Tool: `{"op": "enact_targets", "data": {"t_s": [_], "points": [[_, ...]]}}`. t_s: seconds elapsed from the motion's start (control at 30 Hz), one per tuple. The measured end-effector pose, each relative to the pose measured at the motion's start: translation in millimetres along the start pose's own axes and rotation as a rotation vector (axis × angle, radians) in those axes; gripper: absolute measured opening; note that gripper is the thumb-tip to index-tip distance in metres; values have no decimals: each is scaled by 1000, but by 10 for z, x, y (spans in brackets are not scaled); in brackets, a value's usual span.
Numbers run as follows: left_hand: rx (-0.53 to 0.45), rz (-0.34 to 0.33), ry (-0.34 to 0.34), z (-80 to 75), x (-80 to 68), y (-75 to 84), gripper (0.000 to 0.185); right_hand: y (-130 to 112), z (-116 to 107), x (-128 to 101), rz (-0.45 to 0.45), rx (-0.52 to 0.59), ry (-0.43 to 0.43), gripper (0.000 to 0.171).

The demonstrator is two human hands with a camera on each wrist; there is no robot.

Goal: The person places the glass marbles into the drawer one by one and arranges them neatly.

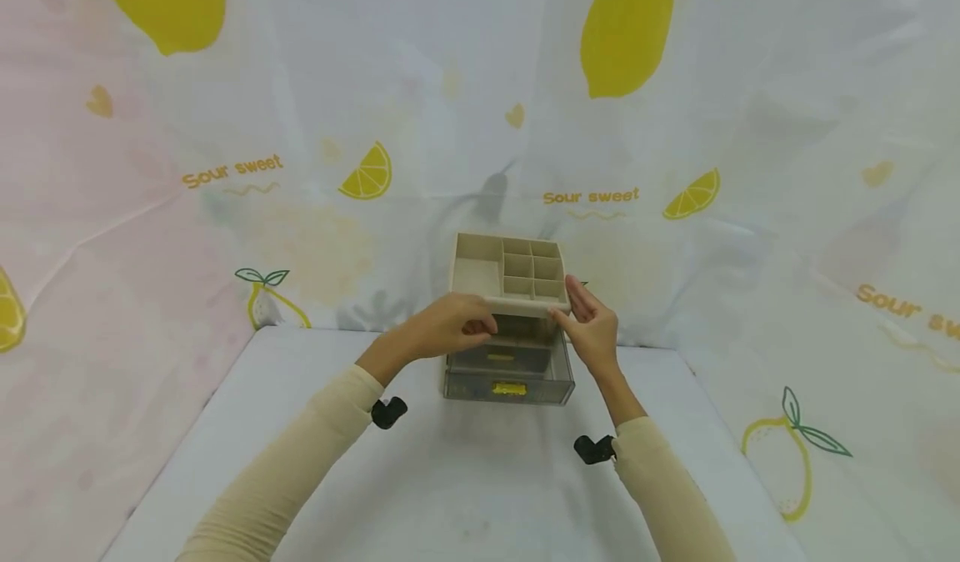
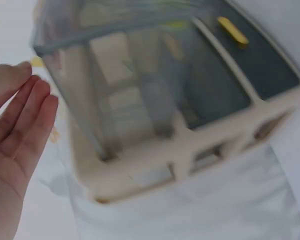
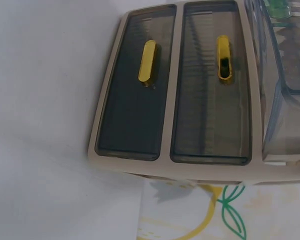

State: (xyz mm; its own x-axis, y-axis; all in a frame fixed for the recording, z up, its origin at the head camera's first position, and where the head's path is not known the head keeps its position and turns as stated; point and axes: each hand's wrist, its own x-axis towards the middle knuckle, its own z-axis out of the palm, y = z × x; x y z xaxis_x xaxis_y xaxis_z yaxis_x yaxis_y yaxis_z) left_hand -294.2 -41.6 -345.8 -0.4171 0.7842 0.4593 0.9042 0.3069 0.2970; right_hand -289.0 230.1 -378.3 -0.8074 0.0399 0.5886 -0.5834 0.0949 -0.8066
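Observation:
A beige desktop drawer organizer (image 1: 477,274) stands at the back of the table, its top divided into several compartments. Its clear grey top drawer (image 1: 459,385) is pulled out and has a yellow handle (image 1: 509,388). Two dark drawers (image 3: 215,120) below it are closed. My left hand (image 1: 453,326) hovers by the organizer's front left, over the pulled-out drawer; in the left wrist view its loosely bent fingers (image 2: 40,110) hold nothing. With my right hand (image 1: 596,333) I hold the front right top corner, thumb at the front rim and fingers along the side.
A white cloth (image 1: 465,479) covers the table. Behind and beside it hangs a curtain (image 1: 450,70) printed with lemons. Black wrist mounts (image 1: 388,413) jut from both sleeves. Something small and green (image 3: 279,7) shows at the pulled-out drawer in the right wrist view.

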Motion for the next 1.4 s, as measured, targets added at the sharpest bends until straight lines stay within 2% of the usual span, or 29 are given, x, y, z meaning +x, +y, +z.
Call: {"op": "enact_targets", "data": {"t_s": [0.1, 0.2, 0.3, 0.37, 0.47, 0.57, 0.7, 0.87, 1.07, 1.17, 1.4], "points": [[58, 5, 117, 15, -238, -101, 7, 3, -15, 9, 2, 4, 3, 64], [72, -3, 269, 57, -479, -206, 11, 15, -20, 2, 11, 5, 8, 64], [79, -85, 400, 117, -727, -334, 16, 30, -7, -5, 11, 6, 3, 64], [70, -175, 432, 158, -884, -447, 16, 39, 4, -3, 6, 11, 4, 64], [42, -341, 383, 236, -1090, -639, 10, 44, 8, 1, 0, 17, 6, 64], [14, -502, 253, 315, -1258, -791, 8, 40, 8, 2, 5, 23, 7, 64], [5, -629, 100, 460, -1449, -917, 9, 32, 15, 0, 6, 26, 2, 64], [-21, -683, -1, 665, -1618, -1007, 5, 27, 13, -5, -11, 18, 2, 64], [-69, -752, -72, 806, -1715, -1022, 5, 17, 6, -9, 3, -10, -1, 64], [-89, -763, -85, 826, -1732, -1010, 6, 4, 4, -12, 11, -27, -5, 64], [-75, -745, -49, 844, -1770, -1022, 12, -8, 11, -13, 23, -24, -4, 65]]}}
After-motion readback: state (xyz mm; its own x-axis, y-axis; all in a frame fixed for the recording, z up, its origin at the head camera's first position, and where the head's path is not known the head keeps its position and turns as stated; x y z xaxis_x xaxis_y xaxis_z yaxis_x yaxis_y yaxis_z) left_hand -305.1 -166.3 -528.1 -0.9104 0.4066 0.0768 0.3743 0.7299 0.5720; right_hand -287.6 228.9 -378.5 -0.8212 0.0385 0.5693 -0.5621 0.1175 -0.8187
